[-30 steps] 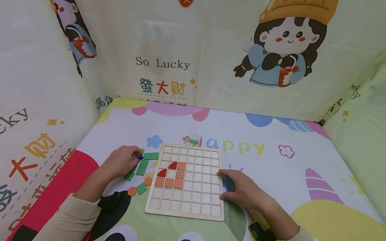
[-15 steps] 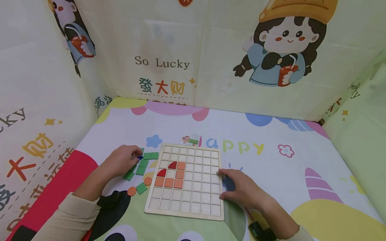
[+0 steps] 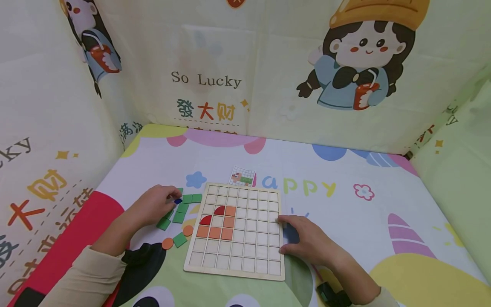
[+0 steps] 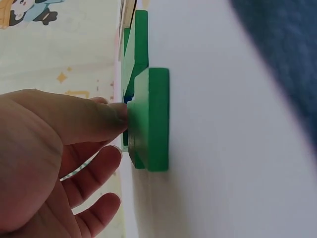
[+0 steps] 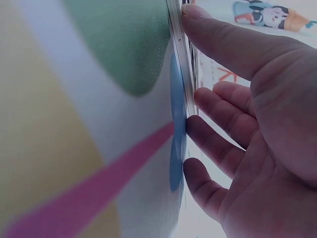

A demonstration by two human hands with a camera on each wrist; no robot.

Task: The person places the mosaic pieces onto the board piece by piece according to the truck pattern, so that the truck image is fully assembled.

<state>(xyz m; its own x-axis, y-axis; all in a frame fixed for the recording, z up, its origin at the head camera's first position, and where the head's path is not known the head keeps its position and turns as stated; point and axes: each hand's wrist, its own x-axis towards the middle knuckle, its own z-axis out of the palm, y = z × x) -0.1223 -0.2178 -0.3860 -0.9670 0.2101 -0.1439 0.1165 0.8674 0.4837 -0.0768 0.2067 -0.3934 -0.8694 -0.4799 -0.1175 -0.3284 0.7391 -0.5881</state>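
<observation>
Left of the board [image 3: 251,238], by green tiles [image 3: 179,217], the left hand [image 3: 155,204] pinches a blue piece [image 3: 178,201], visible tip pointing right, long axis left-right; the right hand [image 3: 308,241], fingers apart, touches the board's right edge.

Blue piece [image 3: 178,201] — in left hand [image 3: 156,205]

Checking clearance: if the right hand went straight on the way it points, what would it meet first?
The wooden grid board, at its right edge in the head view. The right hand seems to touch that edge; a slight gap can't be ruled out.
</observation>
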